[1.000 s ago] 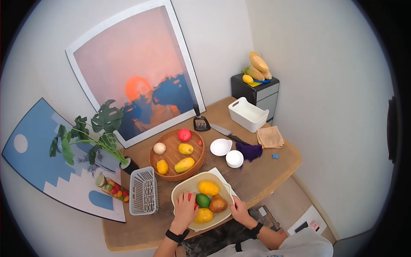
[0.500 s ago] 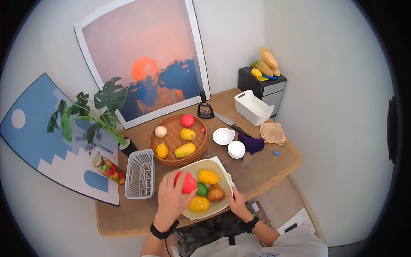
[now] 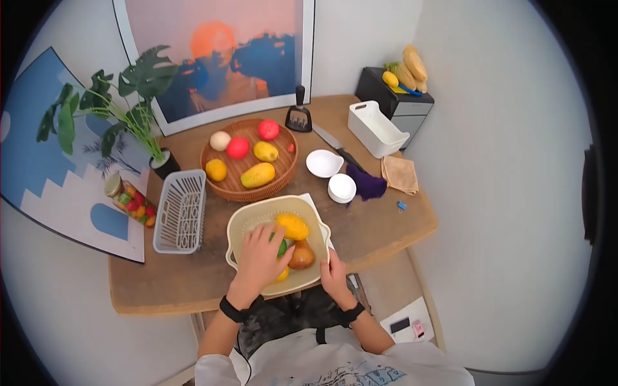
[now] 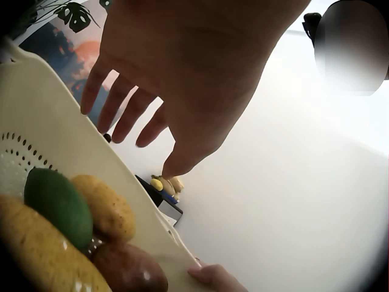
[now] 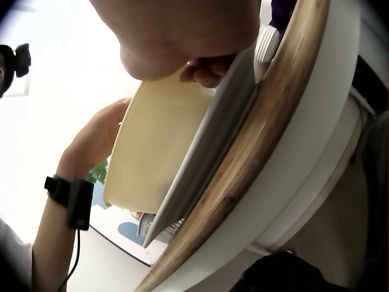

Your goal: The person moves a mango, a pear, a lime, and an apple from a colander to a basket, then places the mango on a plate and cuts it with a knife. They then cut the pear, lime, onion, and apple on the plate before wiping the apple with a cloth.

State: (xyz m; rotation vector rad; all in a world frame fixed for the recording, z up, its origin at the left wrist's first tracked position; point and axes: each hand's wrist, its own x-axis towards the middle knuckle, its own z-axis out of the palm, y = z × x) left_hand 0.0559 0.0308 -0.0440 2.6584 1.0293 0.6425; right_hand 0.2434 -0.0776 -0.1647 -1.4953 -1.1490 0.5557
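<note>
A cream colander basket stands at the table's front edge. My left hand reaches over it, fingers extended and holding nothing; the left wrist view shows them spread above the fruit. Inside lie a green mango, a yellow mango-like fruit, a brown pear-shaped fruit and another yellow fruit, partly covered by my hand in the head view. My right hand grips the basket's right rim, with curled fingers showing in the right wrist view. A red round fruit rests in the round wicker tray.
The tray also bears an onion-like ball, another red fruit and yellow fruits. A grey basket and a jar stand left. White bowls, a knife, a purple cloth and a white bin lie right.
My left hand took the red fruit out of the colander basket; that fruit now lies in the wicker tray. The left hand is back over the basket, while the right stays at its rim.
</note>
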